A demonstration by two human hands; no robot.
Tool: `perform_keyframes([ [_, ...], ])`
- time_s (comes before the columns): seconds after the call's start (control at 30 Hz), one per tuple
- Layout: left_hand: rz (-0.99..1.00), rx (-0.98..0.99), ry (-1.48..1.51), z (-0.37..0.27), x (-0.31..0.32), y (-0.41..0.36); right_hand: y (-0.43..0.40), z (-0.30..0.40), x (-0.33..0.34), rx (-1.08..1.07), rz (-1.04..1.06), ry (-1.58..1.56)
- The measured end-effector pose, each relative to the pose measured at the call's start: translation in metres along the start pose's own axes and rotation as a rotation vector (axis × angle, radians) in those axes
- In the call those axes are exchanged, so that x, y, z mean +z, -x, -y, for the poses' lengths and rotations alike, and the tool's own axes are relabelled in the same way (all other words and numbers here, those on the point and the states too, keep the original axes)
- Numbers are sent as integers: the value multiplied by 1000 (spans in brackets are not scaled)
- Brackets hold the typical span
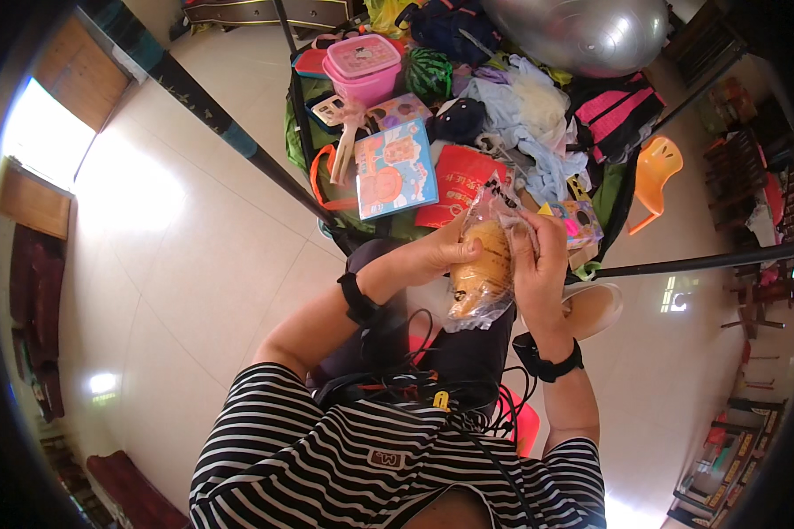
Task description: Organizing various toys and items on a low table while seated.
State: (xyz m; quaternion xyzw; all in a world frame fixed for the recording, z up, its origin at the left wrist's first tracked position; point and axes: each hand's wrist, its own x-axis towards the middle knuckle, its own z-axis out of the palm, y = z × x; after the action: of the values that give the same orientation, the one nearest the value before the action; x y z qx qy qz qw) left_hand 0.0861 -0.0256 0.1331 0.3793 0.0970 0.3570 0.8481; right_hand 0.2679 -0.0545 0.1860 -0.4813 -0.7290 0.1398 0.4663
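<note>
A packaged piece of bread in a clear plastic wrapper (484, 264) is held up between both hands, above my lap. My left hand (440, 254) grips its left side, the thumb pressed on the front. On the other side my right hand (542, 254) pinches the crinkled wrapper near its upper right edge. Just beyond the hands lie a red folder (460, 178) bearing writing and a blue and pink picture box (397, 168). A small colourful box (579, 221) is right of my right hand. The underside of the bread is hidden.
A round green-edged playpen or mat holds a pink lidded bucket (364, 69), a watermelon-patterned ball (428, 73), light blue cloth (536, 125) and a black and pink bag (618, 109). Behind is a silver exercise ball (582, 33). An orange chair (656, 175) stands at right; dark poles cross the view.
</note>
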Motion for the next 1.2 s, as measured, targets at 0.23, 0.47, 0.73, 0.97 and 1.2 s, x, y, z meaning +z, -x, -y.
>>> perform_keyframes([
  [0.23, 19, -10, -180, -22, 17, 3, 2, 4, -4, -139, 20, 174],
  [0.47, -72, -138, -29, -18, 8, 8, -6, -4, -16, 59, -197, 35],
  [0.73, -78, -289, -277, -16, 8, 10, -16, 3, -1, -26, 156, -31],
  [0.97, -74, -162, -69, -28, 9, 13, 4, -30, -24, 240, 149, -4],
  [1.2, -178, -113, 60, -20, 9, 1, -10, -15, -23, 140, -79, 62],
])
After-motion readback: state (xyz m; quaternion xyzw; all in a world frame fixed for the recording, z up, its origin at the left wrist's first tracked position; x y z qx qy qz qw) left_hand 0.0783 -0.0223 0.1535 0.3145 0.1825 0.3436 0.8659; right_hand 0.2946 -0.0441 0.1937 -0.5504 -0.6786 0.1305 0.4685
